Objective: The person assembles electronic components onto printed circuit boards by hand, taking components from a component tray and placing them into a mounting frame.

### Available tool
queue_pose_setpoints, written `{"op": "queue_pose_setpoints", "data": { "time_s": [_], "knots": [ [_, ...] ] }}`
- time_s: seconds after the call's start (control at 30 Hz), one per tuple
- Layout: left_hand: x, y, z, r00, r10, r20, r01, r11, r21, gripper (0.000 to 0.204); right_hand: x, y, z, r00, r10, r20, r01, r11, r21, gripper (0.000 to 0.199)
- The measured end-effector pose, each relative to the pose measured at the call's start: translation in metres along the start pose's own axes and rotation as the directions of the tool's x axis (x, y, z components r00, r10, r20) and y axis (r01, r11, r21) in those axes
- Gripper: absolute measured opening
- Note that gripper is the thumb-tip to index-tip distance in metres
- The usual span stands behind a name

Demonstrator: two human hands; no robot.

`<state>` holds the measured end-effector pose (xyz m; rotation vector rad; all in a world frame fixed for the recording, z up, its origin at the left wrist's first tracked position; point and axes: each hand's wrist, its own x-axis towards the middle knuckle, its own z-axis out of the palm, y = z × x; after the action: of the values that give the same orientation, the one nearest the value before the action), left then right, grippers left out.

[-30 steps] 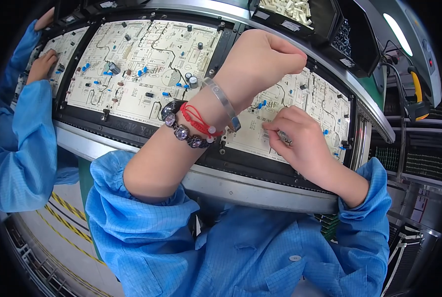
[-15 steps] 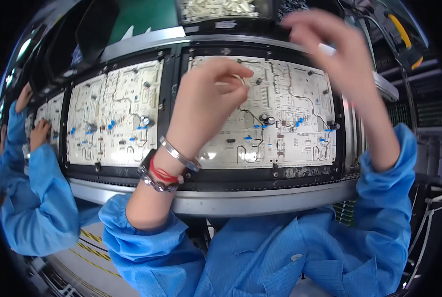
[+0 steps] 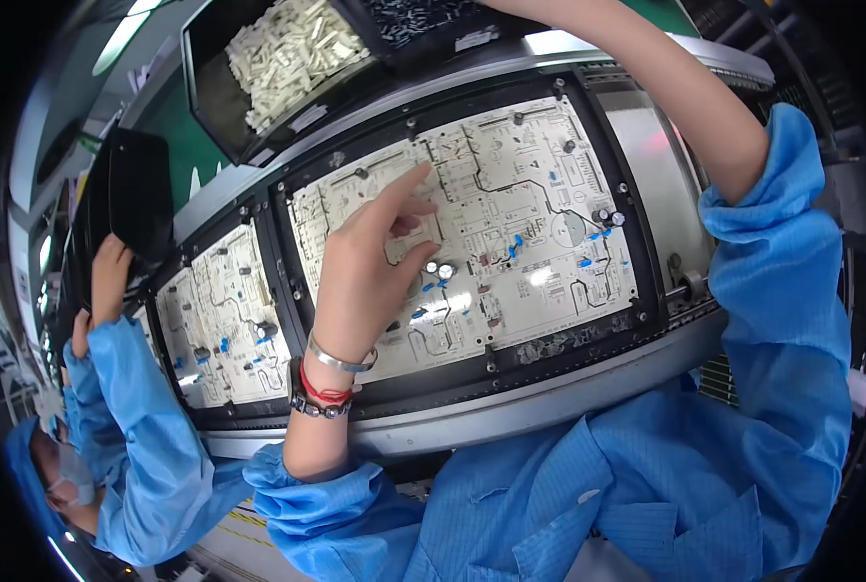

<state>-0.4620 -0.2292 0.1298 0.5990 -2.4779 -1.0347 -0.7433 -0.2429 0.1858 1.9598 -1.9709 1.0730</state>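
Two hands of a co-worker in blue sleeves (image 3: 157, 427) are at the far left, one hand (image 3: 111, 272) raised at a black bin (image 3: 132, 189) and the other (image 3: 80, 335) lower, just beside it. Next comes a pale circuit board (image 3: 200, 291), dotted with blue and dark parts, in the line of black frames. Above and beyond it stands a black bin (image 3: 341, 101) heaped with white parts (image 3: 292, 58). The person's left hand (image 3: 360, 267) is over the left portion of the nearer circuit board (image 3: 569, 299), its thumb and forefinger spread apart and the other fingers curled behind; whether it touches the surface I cannot tell. On that wrist are a silver bangle (image 3: 341, 361), a red cord (image 3: 324, 393) and a dark beaded bracelet (image 3: 328, 409). Silver-topped cylinders (image 3: 445, 273) stand on the board near the thumb, with blue components (image 3: 515, 247) farther right. Dark small parts (image 3: 414, 19) lie in a second bin (image 3: 428, 50) beyond the frame. At the right, the black frame (image 3: 635, 213) borders the board, and the right forearm (image 3: 675, 107) reaches up past it; that hand runs beyond the top edge, so I cannot tell how its fingers stand
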Motion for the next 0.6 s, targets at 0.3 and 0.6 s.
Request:
{"op": "queue_pose_setpoints", "data": {
  "time_s": [0.3,0.6],
  "knots": [
    [0.003,0.012,0.000,0.999,0.033,0.015,-0.035,0.978,0.203,0.071,-0.005,0.002,-0.007,0.998,-0.064,0.016,0.065,0.997,-0.050,0.017],
    [0.017,0.026,0.004,0.993,0.089,0.073,-0.111,0.916,0.387,0.073,0.010,0.022,0.010,0.887,0.051,0.459,0.072,0.966,-0.247,0.018]
  ]
}}
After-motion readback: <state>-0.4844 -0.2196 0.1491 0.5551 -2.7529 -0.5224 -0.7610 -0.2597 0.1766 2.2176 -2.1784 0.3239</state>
